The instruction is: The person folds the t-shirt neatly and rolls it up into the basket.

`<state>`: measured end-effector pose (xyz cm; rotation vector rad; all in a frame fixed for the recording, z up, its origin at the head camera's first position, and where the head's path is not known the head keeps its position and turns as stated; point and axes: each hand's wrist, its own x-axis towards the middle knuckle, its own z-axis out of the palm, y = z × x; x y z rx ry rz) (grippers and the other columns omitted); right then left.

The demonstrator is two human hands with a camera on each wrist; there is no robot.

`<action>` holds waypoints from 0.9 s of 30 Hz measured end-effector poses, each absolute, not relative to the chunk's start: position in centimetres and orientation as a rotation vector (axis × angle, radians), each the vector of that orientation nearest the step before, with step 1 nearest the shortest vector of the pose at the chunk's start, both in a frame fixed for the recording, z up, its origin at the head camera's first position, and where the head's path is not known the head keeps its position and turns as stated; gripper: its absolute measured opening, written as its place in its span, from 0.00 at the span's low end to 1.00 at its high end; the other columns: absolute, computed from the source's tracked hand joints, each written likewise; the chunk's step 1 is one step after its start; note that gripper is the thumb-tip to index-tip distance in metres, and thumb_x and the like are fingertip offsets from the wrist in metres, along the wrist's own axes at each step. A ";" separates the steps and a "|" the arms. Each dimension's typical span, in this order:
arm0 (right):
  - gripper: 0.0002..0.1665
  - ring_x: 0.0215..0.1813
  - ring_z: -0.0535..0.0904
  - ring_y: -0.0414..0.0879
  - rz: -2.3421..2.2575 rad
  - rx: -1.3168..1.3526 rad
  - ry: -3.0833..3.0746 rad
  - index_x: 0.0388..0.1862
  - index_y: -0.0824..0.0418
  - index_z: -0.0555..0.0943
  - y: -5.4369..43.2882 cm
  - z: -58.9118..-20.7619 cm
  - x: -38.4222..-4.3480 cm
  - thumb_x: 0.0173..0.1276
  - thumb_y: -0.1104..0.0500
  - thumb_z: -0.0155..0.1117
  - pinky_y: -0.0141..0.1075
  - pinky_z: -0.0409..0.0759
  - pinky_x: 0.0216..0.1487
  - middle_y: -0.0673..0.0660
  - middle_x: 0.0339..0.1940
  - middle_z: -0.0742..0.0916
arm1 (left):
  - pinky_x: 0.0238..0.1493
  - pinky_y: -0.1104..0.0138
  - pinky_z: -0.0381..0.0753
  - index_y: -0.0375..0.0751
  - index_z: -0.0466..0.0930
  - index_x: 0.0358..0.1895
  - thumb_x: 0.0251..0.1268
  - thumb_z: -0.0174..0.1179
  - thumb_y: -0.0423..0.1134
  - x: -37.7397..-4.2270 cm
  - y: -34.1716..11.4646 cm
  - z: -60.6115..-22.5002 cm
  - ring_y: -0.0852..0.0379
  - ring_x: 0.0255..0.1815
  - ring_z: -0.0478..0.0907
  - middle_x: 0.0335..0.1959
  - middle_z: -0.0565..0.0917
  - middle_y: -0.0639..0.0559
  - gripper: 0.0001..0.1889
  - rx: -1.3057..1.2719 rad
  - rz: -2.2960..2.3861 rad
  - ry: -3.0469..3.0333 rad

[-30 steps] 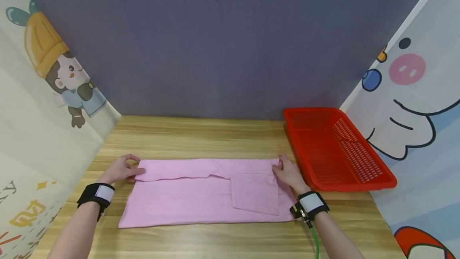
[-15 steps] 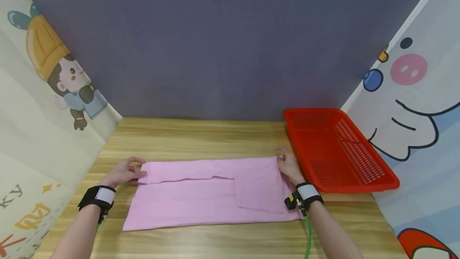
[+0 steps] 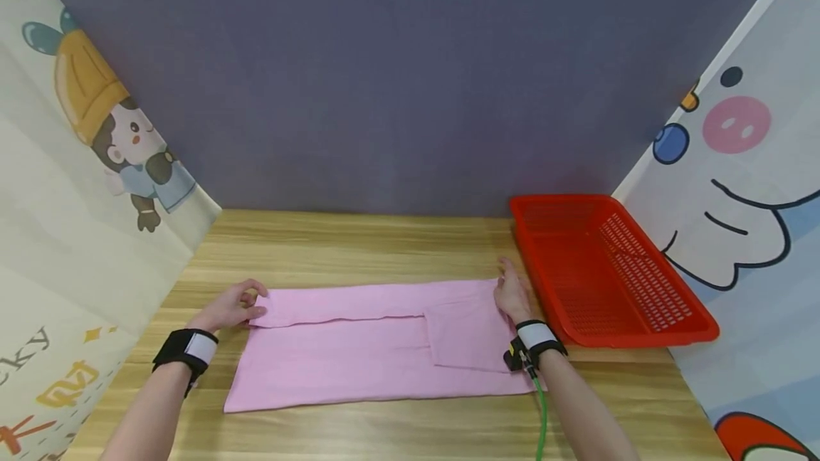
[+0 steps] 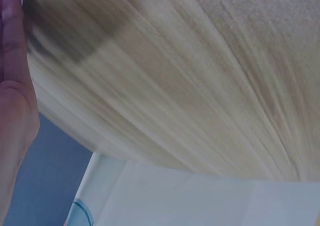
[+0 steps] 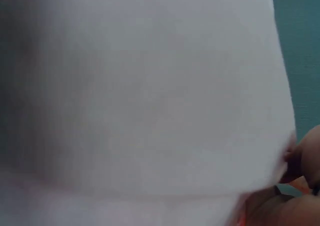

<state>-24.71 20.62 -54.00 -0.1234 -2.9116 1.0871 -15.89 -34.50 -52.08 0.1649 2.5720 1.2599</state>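
Observation:
A pink cloth (image 3: pixel 333 358) lies spread in a long rectangle, with a strip folded over along its far edge. On its right part sits a square pink flap (image 3: pixel 468 336). My left hand (image 3: pixel 232 304) pinches the far left corner of the strip between thumb and fingers. At the far right corner, my right hand (image 3: pixel 511 295) holds the cloth's edge, its index finger pointing away from me. The right wrist view shows the pale cloth (image 5: pixel 160 96) filling most of the picture, fingers (image 5: pixel 307 156) at its edge. Only part of the left hand (image 4: pixel 15 86) shows in the left wrist view.
A red plastic basket (image 3: pixel 544 276) with perforated sides stands right beside my right hand. The wooden table (image 3: pixel 359 244) ends at a dark grey panel (image 3: pixel 397 91) behind. Printed cartoon walls rise on both sides. A green cable (image 3: pixel 542 418) runs from my right wrist.
The kink in the folded strip has smoothed out, and its edge now runs straighter. My right index finger has lifted and straightened. The whole view has shifted slightly.

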 end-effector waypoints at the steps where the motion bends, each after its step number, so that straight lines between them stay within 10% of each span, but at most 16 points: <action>1: 0.29 0.63 0.77 0.69 1.071 -0.127 -2.920 0.74 0.64 0.61 20.6 -54.0 -24.7 0.76 0.69 0.45 0.61 0.75 0.65 0.75 0.68 0.76 | 0.25 0.70 0.76 0.26 0.73 0.52 0.65 0.64 0.28 -15.9 -34.4 -52.1 0.61 0.23 0.70 0.25 0.69 0.51 0.15 0.171 1.233 2.595; 9: 0.27 0.54 0.76 0.73 0.674 0.165 -2.798 0.64 0.70 0.71 20.3 -53.4 -23.1 0.65 0.71 0.62 0.61 0.75 0.58 0.76 0.52 0.79 | 0.28 0.67 0.67 0.31 0.82 0.47 0.54 0.74 0.33 -15.6 -33.1 -51.8 0.52 0.30 0.70 0.29 0.74 0.46 0.18 0.153 0.903 2.830; 15: 0.13 0.41 0.80 0.66 0.463 0.442 -2.706 0.43 0.70 0.84 18.7 -51.6 -19.9 0.58 0.72 0.64 0.54 0.80 0.46 0.68 0.36 0.83 | 0.54 0.43 0.74 0.35 0.84 0.51 0.56 0.72 0.35 -15.2 -28.8 -51.9 0.35 0.55 0.74 0.50 0.80 0.35 0.19 0.467 0.920 3.018; 20: 0.11 0.29 0.80 0.54 0.532 0.501 -3.025 0.21 0.65 0.77 16.4 -50.0 -17.8 0.64 0.67 0.61 0.47 0.78 0.32 0.59 0.22 0.80 | 0.71 0.29 0.50 0.35 0.79 0.61 0.63 0.68 0.39 -15.1 -24.1 -53.1 0.23 0.73 0.59 0.68 0.72 0.29 0.24 0.856 1.036 2.768; 27: 0.12 0.24 0.78 0.53 0.495 0.407 -3.200 0.25 0.65 0.77 14.4 -49.8 -16.6 0.68 0.60 0.60 0.46 0.73 0.24 0.60 0.21 0.81 | 0.73 0.30 0.23 0.38 0.58 0.78 0.54 0.74 0.52 -15.0 -21.8 -53.7 0.26 0.81 0.32 0.82 0.43 0.31 0.51 0.755 0.959 2.442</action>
